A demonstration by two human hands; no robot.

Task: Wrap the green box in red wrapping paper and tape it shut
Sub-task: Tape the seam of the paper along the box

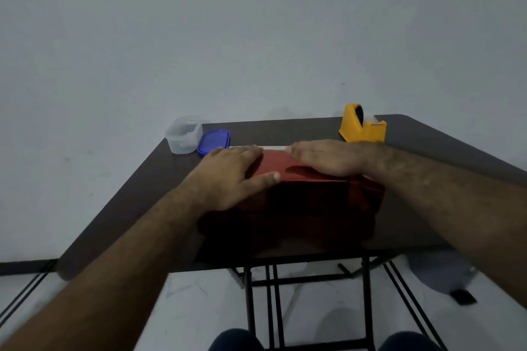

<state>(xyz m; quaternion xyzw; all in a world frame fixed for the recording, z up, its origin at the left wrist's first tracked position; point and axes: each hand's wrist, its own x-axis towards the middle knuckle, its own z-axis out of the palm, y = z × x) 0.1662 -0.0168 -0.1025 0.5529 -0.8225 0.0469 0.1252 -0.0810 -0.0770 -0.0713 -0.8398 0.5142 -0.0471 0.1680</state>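
- The red wrapping paper [288, 168] lay folded over a box-shaped bulk in the middle of the dark worktop [137, 199]; no green showed, so the box itself was hidden under the paper.
- The left hand [231, 177] rested flat on the left part of the paper's top face, fingers straight and spread, thumb stretched along the near top edge, grasping nothing.
- The right hand [328, 158] lay flat across the right part of the top, fingers straight and together, pointing left toward the left hand's fingertips, pressing the paper down and grasping nothing.
- Just beyond the fingertips a pale strip [273, 147], seemingly the paper's white underside, showed along the far edge.
- The paper's near side hung in deep shadow, its right end loosely creased.
- A yellow tape dispenser [361, 124] stood at the far right of the worktop, apart from the paper.
- At the far left corner sat a clear plastic container [184, 135], with a blue lid [214, 142] lying just beside it.
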